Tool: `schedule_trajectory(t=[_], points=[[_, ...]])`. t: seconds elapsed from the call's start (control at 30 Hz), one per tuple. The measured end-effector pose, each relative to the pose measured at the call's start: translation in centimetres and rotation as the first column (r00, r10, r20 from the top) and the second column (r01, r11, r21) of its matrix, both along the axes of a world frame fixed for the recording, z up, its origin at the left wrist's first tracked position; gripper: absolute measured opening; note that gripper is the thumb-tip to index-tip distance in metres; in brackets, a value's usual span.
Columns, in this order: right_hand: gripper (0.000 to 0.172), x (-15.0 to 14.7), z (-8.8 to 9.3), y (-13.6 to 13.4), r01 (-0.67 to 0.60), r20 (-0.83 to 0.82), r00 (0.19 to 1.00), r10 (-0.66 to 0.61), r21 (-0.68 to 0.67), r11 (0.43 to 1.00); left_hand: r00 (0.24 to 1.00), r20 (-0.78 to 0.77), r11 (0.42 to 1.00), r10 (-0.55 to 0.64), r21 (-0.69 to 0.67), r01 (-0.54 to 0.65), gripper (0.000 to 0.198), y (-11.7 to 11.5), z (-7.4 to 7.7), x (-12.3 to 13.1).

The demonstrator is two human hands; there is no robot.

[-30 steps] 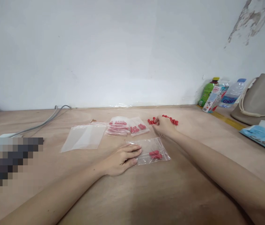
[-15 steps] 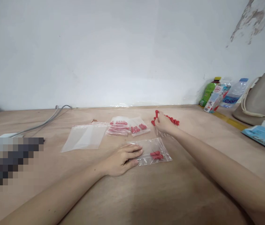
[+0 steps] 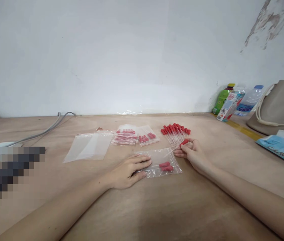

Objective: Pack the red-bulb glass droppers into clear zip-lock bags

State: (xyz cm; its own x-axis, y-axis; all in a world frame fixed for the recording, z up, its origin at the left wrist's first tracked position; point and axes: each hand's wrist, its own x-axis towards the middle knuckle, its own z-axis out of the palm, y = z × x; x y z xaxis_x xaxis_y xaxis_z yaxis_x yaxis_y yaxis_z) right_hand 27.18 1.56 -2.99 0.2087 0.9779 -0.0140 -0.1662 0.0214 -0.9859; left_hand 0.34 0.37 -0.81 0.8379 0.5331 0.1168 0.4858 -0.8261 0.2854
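My left hand [image 3: 131, 170] lies flat, fingers stretched, on the left part of a clear zip bag [image 3: 154, 154]. Inside that bag are red-bulbed droppers [image 3: 166, 166]. In my right hand [image 3: 190, 152], just right of the bag, a dropper [image 3: 184, 143] is pinched by its red bulb, its thin clear stem pointing left toward the bag's upper right edge. Behind this hand a fanned row of several droppers [image 3: 175, 129] lies with the red bulbs away from me. Filled bags [image 3: 148, 135] and a stack of bags with red bulbs [image 3: 124, 136] lie behind the left hand.
Flat clear bags [image 3: 88, 146] lie at left, near a grey cable [image 3: 45, 130] and a blurred-out object [image 3: 8, 170]. At right stand a green bottle [image 3: 222, 100], a carton [image 3: 228, 107], a water bottle [image 3: 248, 100], a grey bag [image 3: 280, 107] and a blue packet [image 3: 282, 145].
My right hand has come from the dropper row toward me and slightly right, carrying one dropper, now tilted with its stem toward the bag. My left hand stays on the bag.
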Motion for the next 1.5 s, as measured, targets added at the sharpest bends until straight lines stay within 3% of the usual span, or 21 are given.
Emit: schedule_trajectory(t=[0.13, 0.27, 0.43, 0.6, 0.67, 0.83, 1.0, 1.07, 1.13, 1.2, 1.3, 1.5], points=[[0.027, 0.1, -0.1, -0.7, -0.195, 0.013, 0.981, 0.195, -0.009, 0.981, 0.999, 0.019, 0.999, 0.046, -0.004, -0.046, 0.052, -0.3, 0.0, -0.1], [0.031, 1.3, -0.3, -0.7, -0.346, 0.184, 0.920, 0.346, -0.032, 0.938, 0.998, 0.014, 0.998, 0.058, -0.020, -0.057, 0.054, -0.4, 0.0, -0.2], [0.032, 2.7, 0.1, -0.1, -0.441, 0.438, 0.788, 0.432, -0.088, 0.893, 0.998, 0.002, 0.998, 0.057, -0.027, -0.057, 0.053, -0.4, 0.2, -0.1], [0.025, 3.2, 0.6, -0.1, -0.592, 0.608, 0.633, 0.479, -0.019, 0.806, 0.998, 0.003, 0.998, 0.057, -0.017, -0.057, 0.053, -0.5, 0.3, 0.0], [0.024, 2.8, 0.5, -0.2, -0.594, 0.612, 0.638, 0.467, 0.005, 0.805, 0.998, 0.002, 0.998, 0.057, -0.012, -0.057, 0.053, -0.5, 0.2, 0.0], [0.029, 0.4, 0.3, -0.7, -0.477, 0.485, 0.771, 0.413, 0.011, 0.879, 0.999, 0.017, 0.999, 0.045, 0.005, -0.045, 0.054, -0.3, 0.0, -0.1], [0.034, -0.5, 0.5, -1.1, -0.512, 0.357, 0.794, 0.491, -0.042, 0.858, 0.998, 0.004, 0.998, 0.056, 0.007, -0.056, 0.054, -0.3, 0.1, 0.0], [0.032, 0.1, 0.7, -0.7, -0.482, 0.411, 0.783, 0.466, -0.072, 0.873, 0.999, -0.001, 0.999, 0.044, 0.011, -0.044, 0.052, -0.3, 0.1, 0.0], [0.028, 0.9, 0.9, 0.3, -0.386, 0.553, 0.762, 0.337, -0.029, 0.922, 1.000, -0.011, 0.999, 0.029, 0.017, -0.029, 0.048, -0.2, 0.0, 0.0], [0.021, 1.5, 1.4, 1.6, -0.264, 0.723, 0.678, 0.133, 0.071, 0.962, 0.999, -0.025, 1.000, 0.022, 0.020, -0.021, 0.047, -0.1, -0.1, 0.1], [0.014, 1.2, 2.3, 3.7, -0.142, 0.891, 0.448, -0.070, 0.148, 0.979, 0.999, -0.039, 1.000, 0.021, 0.019, -0.020, 0.046, 0.0, -0.1, 0.0], [0.025, -2.5, 2.9, 6.9, 0.058, 0.993, 0.056, -0.106, 0.102, 0.993, 0.999, -0.031, 1.000, 0.015, 0.014, -0.015, 0.046, -0.1, 0.0, -0.1]])
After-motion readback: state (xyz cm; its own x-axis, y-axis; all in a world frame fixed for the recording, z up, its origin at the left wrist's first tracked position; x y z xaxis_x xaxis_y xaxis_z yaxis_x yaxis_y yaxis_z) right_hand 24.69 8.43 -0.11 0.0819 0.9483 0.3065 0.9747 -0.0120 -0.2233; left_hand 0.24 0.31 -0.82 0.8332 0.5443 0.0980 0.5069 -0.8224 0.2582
